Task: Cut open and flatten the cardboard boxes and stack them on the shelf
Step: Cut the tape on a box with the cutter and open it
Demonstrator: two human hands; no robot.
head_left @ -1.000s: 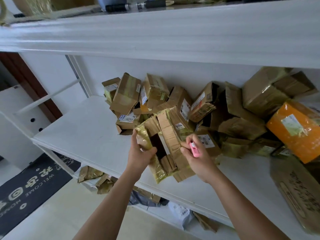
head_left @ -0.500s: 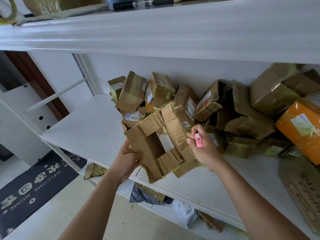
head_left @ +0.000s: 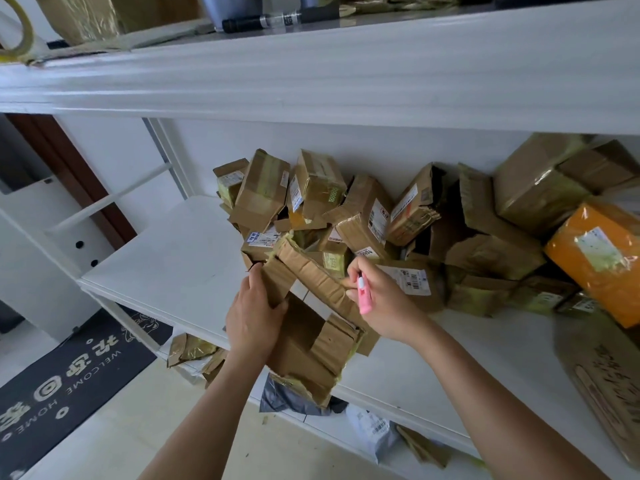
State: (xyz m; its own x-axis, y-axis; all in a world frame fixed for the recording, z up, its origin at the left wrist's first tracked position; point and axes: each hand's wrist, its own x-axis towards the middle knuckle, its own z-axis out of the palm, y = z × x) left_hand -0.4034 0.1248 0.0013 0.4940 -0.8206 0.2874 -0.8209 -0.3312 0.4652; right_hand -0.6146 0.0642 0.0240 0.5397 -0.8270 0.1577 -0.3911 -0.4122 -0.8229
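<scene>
A dark doormat (head_left: 65, 379) printed with "WELCOME HOME" lies on the pale floor at the far left, below the end of the white shelf (head_left: 166, 265).

The left forearm rises from the bottom edge and angles up and to the right. The left hand (head_left: 254, 320) is seen from the back, fingers curled round the left edge of the cut-open cardboard box (head_left: 308, 327), thumb pressed on its near face. The box is opened out, nearly flat, flaps splayed. It lies tilted at the front edge of the shelf, its lower end hanging out past the edge and its upper end reaching toward the pile.

The right forearm comes in from the lower right and angles up and to the left. The right hand (head_left: 384, 299) grips the box's upper right flap with curled fingers, and the same fist holds a pink utility knife (head_left: 363, 296), whose body points down and toward the camera. Whether its blade is out cannot be told.

Behind the hands, a heap of taped parcel boxes (head_left: 363, 216) sits against the back wall of the shelf. Farther right are larger brown cartons (head_left: 533, 188) and an orange box (head_left: 602, 258). At the far right a flattened sheet of printed cardboard (head_left: 609, 382) lies on the shelf.
</scene>
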